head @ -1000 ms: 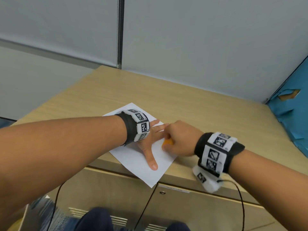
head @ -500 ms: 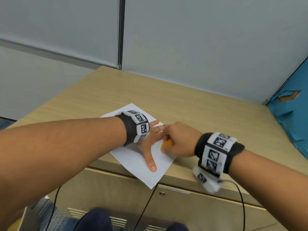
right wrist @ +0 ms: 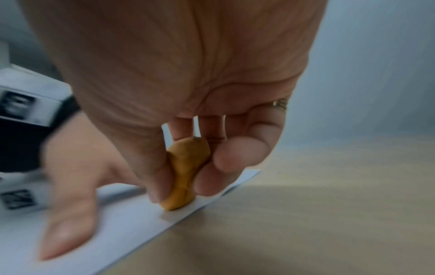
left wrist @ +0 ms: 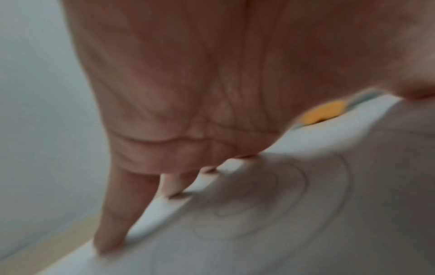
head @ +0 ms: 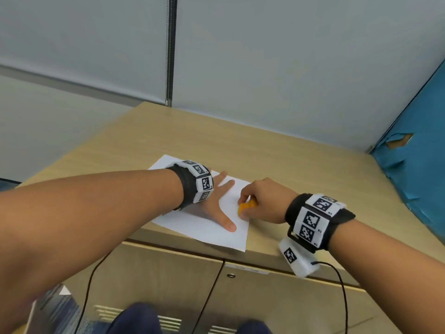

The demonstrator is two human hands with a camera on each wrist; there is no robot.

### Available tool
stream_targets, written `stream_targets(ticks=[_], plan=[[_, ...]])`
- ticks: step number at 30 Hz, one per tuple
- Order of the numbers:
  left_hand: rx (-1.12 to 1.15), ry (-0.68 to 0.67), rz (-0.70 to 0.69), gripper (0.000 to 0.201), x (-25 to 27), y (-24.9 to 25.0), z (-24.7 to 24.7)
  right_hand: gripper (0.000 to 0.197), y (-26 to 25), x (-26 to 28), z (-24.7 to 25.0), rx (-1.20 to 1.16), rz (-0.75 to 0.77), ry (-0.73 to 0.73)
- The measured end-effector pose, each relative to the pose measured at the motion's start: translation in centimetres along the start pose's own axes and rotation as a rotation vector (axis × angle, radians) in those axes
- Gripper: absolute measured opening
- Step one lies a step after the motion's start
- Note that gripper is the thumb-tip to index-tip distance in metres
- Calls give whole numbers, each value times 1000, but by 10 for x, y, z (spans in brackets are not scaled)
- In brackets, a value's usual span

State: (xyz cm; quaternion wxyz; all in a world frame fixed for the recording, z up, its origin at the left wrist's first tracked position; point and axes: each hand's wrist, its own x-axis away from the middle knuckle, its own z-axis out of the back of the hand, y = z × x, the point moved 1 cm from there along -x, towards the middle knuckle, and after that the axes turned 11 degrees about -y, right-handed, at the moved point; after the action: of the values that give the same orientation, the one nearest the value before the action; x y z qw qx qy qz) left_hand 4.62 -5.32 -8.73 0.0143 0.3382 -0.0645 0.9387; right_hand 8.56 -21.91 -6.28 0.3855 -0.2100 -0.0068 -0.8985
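Observation:
A white sheet of paper (head: 209,233) lies on the wooden cabinet top (head: 277,160), its near corner hanging over the front edge. My left hand (head: 220,201) lies flat on the sheet with fingers spread and straight, pressing it down. My right hand (head: 261,201) pinches a small orange eraser (head: 245,208) between thumb and fingers, its lower end touching the paper near the right edge. The right wrist view shows the eraser (right wrist: 186,174) standing on the paper (right wrist: 132,223). Faint pencil curves show on the paper (left wrist: 294,214) in the left wrist view.
A grey partition wall (head: 277,68) stands behind the cabinet. A blue panel (head: 421,160) with torn spots is at the right. Cabinet doors (head: 168,285) and a black cable (head: 342,292) hang below the front edge. My knees show at the bottom.
My right hand with the eraser has shifted slightly to the right, away from my left hand's fingers. The left hand stays flat on the paper.

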Motion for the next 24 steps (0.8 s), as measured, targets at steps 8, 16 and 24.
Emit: stream_targets(ticks=[8,16,24], plan=[[-51,-50,-54,124,15,-5,-4,29,16,-19,20,39,13,-24],[-147,-29,-232,130,6,2,4,24,2,-15,2,-7,90,21],[-121,-23,-222,136,2,0,-1,21,2,-15,17,54,34,48]])
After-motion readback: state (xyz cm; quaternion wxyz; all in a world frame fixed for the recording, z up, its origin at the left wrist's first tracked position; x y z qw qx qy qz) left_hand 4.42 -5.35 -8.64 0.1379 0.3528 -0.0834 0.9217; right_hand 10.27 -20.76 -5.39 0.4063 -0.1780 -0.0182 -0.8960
